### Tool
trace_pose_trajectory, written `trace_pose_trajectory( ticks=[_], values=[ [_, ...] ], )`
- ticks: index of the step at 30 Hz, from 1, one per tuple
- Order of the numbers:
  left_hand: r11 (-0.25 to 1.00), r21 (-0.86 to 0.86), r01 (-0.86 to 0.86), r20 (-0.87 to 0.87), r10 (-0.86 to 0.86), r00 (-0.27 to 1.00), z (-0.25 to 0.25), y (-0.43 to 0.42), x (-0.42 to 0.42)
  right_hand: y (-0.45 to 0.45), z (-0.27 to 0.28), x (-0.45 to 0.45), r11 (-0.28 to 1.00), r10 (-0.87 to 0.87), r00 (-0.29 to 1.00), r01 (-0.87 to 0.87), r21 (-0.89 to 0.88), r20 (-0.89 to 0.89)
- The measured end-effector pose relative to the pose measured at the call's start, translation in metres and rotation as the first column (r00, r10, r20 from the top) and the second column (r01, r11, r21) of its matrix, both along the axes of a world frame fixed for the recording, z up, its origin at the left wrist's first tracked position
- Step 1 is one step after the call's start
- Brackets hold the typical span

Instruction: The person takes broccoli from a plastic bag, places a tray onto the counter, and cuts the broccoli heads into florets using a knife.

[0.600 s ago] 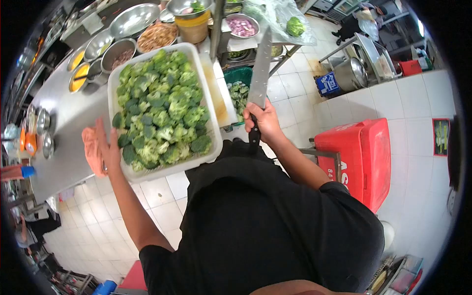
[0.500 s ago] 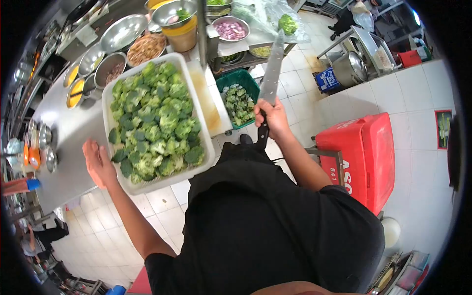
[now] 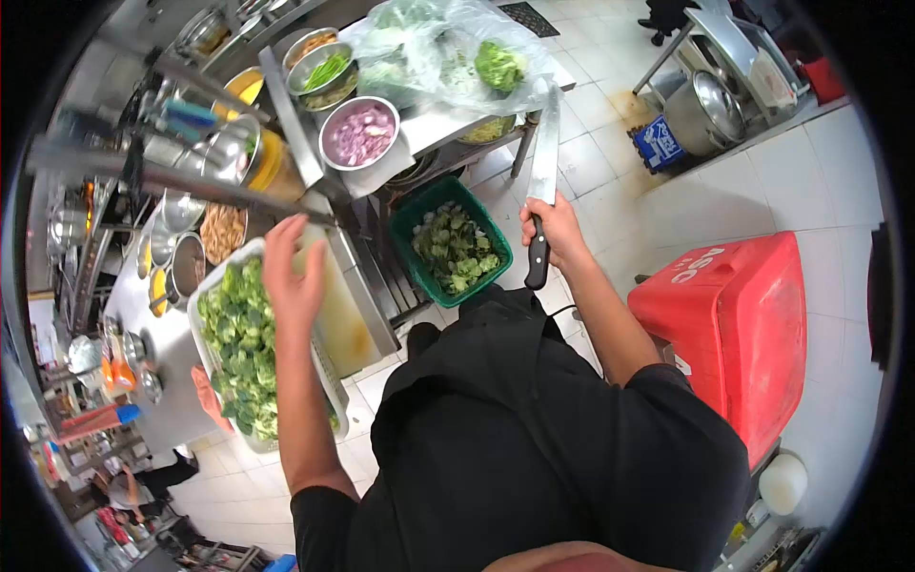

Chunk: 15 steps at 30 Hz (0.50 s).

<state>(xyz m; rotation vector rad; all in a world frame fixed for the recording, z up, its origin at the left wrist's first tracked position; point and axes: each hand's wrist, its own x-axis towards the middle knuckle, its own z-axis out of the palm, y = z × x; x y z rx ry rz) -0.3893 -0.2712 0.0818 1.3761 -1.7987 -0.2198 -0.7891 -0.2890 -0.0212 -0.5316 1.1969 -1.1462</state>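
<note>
My right hand [image 3: 555, 232] grips a large kitchen knife [image 3: 544, 157] by its black handle, the blade pointing up and away from me. My left hand [image 3: 294, 272] is raised, bare and with fingers spread, over the left edge of a stained white cutting board [image 3: 343, 319]. Partly behind my left forearm sits a white plastic tray [image 3: 334, 383] heaped with broccoli florets [image 3: 238, 334]. On the floor ahead of me, between my hands, stands a green basket [image 3: 410, 262] with leafy broccoli pieces [image 3: 453, 243] in it.
A bowl of chopped red onion [image 3: 358, 135], a clear plastic bag [image 3: 429, 57] and a green lettuce-like head [image 3: 498, 65] are on the far table. A big red box [image 3: 724, 315] stands to my right. A metal pot [image 3: 705, 110] is farther back.
My left hand has moved from the tray's left side across to the cutting board. The view has turned, so the tray appears farther left. The knife stays in my right hand.
</note>
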Motion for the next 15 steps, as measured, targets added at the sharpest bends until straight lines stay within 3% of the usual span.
trace_pose_trajectory(
  ticks=[4, 8, 12, 15],
  values=[
    [0.975, 0.100, 0.199, 0.091, -0.209, 0.974, -0.011, -0.094, -0.103, -0.005, 0.010, -0.037, 0.981, 0.123, 0.989, -0.134, 0.139, 0.079],
    [0.921, 0.143, 0.362, 0.225, -0.386, 0.895, -0.030, -0.165, -0.177, -0.032, 0.020, -0.081, 0.965, 0.236, 0.958, -0.250, 0.072, 0.162],
    [0.878, 0.200, 0.434, 0.297, -0.477, 0.828, -0.046, -0.215, -0.232, -0.058, 0.024, -0.099, 0.976, -0.190, 0.938, 0.212, -0.047, 0.289],
    [0.868, 0.172, 0.467, 0.355, -0.497, 0.792, -0.061, -0.252, -0.261, -0.048, 0.028, -0.123, 0.968, -0.194, 0.955, 0.223, -0.115, 0.224]
  ],
)
